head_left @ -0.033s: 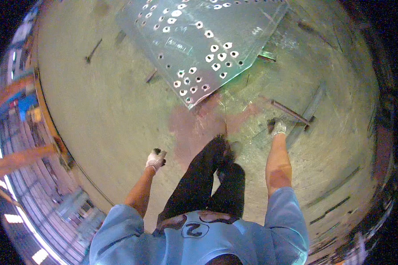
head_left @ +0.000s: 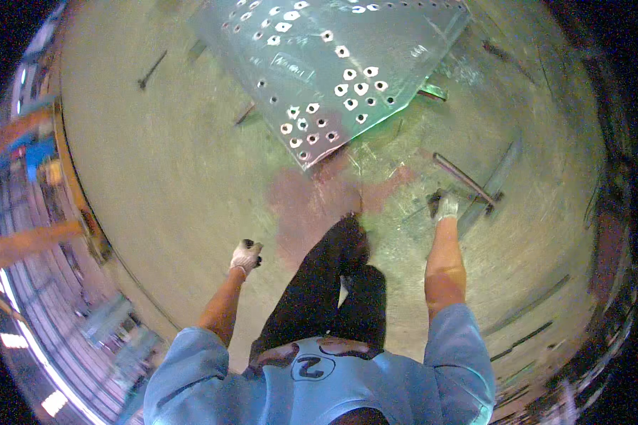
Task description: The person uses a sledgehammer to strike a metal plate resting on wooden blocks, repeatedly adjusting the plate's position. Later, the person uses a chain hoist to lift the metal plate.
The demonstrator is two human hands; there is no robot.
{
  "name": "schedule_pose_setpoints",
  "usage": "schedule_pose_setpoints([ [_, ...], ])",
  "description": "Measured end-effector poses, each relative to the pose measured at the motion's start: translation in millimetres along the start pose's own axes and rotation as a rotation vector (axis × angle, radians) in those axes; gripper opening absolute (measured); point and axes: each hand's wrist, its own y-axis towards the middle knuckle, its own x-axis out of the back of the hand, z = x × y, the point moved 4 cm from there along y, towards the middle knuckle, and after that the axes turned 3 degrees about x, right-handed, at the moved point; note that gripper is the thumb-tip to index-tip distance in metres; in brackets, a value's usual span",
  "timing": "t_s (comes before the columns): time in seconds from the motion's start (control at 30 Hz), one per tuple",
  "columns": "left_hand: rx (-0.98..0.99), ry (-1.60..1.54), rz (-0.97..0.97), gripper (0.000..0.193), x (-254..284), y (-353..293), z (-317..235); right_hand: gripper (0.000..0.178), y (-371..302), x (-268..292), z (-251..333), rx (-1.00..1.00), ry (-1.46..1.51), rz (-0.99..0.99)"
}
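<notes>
Metal bar (head_left: 464, 178) is seen on the floor; near it in view, the right gloved hand (head_left: 444, 205) is held. Left of it, the left gloved hand (head_left: 246, 256) is held. Both grips look curled; whether anything is pinched cannot be told. Up and left of it, a perforated plate (head_left: 333, 65) is seen.

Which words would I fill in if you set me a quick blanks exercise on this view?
Whitish ____ cover the left hand and the right hand.
The narrow metal bar lies nearer the ____ hand.
The short-sleeved shirt is ____.
The trousers are ____.
Missing words: gloves; right; blue; black.
</notes>
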Motion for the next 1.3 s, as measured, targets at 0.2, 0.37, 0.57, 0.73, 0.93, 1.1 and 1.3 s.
schedule_pose_setpoints([
  [0.2,0.215,-0.127,-0.068,0.053,12.3,-35.9,215.0,0.012,-136.2,-42.5,-24.8,-0.081,-0.161,0.066],
  [0.37,0.257,-0.178,-0.055,0.051,-35.6,-71.3,351.6,0.019,-266.7,-33.1,-9.3,0.131,-0.759,0.405],
  [0.57,0.302,-0.39,-0.06,0.048,-60.6,-71.0,380.7,0.024,-334.9,38.2,-88.5,-0.525,-0.626,0.39],
  [0.73,0.169,-0.443,-0.387,0.044,-66.2,0.7,450.5,0.03,-301.7,-30.7,-55.7,0.087,-1.129,0.702],
  [0.93,-0.038,-0.919,-0.448,0.042,20.1,41.7,363.1,0.023,-247.9,-210.9,54.6,0.426,-1.447,0.669],
  [1.1,-0.145,-1.029,-0.231,0.043,98.1,56.8,222.9,0.033,-262.0,-392.7,122.3,0.17,-1.274,0.429],
  [1.3,-0.168,-1.006,0.083,0.046,94.5,98.5,145.8,0.055,-264.7,-571.5,141.6,0.545,-2.104,0.587],
])
